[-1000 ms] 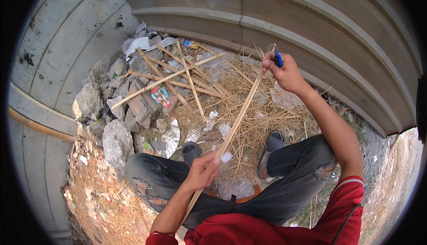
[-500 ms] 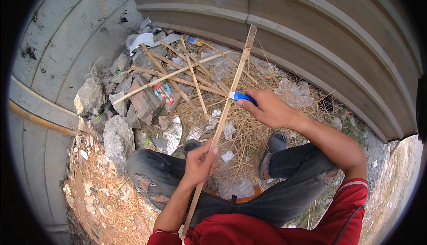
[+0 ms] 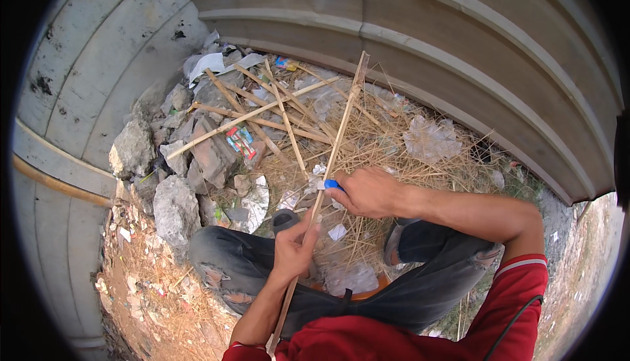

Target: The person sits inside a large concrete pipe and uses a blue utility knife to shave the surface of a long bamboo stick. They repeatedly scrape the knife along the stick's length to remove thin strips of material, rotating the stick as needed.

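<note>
1. Overhead, the head view looks down on a seated person in a red shirt and grey jeans (image 3: 420, 295), knees apart, facing a ribbed concrete wall (image 3: 459, 53).
2. Left hand (image 3: 293, 251): closed around a long bamboo strip (image 3: 331, 154) low on its length, thumb along the upper side. The strip runs from near the person's waist up and away, its far tip near the wall.
3. Right hand (image 3: 371, 192): closed on a blue-handled knife (image 3: 333, 184); only the blue end shows past the fingers, right against the strip just above the left hand. The blade cannot be made out.
4. Ground ahead: dry straw (image 3: 394, 144) spread between the feet and the wall, with loose sticks (image 3: 262, 115) crossing each other to the left of the strip.
5. Left of the straw: grey rubble (image 3: 174, 207), scraps of paper and plastic, and a small red-and-green wrapper (image 3: 239, 141).
6. Feet: one shoe (image 3: 285, 219) shows just beside the left hand; the other lies under the right forearm.
</note>
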Available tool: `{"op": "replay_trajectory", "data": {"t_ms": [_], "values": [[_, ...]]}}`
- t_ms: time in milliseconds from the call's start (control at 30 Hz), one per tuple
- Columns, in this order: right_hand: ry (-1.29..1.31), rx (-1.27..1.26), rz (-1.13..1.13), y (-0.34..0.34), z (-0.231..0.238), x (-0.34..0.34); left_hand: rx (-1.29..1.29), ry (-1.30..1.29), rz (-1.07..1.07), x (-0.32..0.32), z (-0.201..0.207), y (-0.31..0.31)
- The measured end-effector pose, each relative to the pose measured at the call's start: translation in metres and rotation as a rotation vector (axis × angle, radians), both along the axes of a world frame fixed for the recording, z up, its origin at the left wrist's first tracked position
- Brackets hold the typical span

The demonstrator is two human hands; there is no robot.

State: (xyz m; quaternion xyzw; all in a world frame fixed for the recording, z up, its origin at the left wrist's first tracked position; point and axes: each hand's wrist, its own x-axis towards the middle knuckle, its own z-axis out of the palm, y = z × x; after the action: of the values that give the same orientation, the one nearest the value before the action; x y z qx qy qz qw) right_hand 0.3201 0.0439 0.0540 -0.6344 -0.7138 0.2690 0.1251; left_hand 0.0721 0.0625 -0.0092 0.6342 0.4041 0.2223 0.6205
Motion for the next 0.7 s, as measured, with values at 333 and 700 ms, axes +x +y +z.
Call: {"op": "replay_trajectory", "data": {"t_ms": [333,700], "values": [[-0.132,0.285,-0.327,0.026,-0.011,0.102,0.102,-0.029,-0.086,-0.017,-0.031,-0.009],[-0.061,0.101,0.061,0.004,-0.019,0.021,-0.069,-0.012,-0.021,-0.009,-0.002,0.000]]}}
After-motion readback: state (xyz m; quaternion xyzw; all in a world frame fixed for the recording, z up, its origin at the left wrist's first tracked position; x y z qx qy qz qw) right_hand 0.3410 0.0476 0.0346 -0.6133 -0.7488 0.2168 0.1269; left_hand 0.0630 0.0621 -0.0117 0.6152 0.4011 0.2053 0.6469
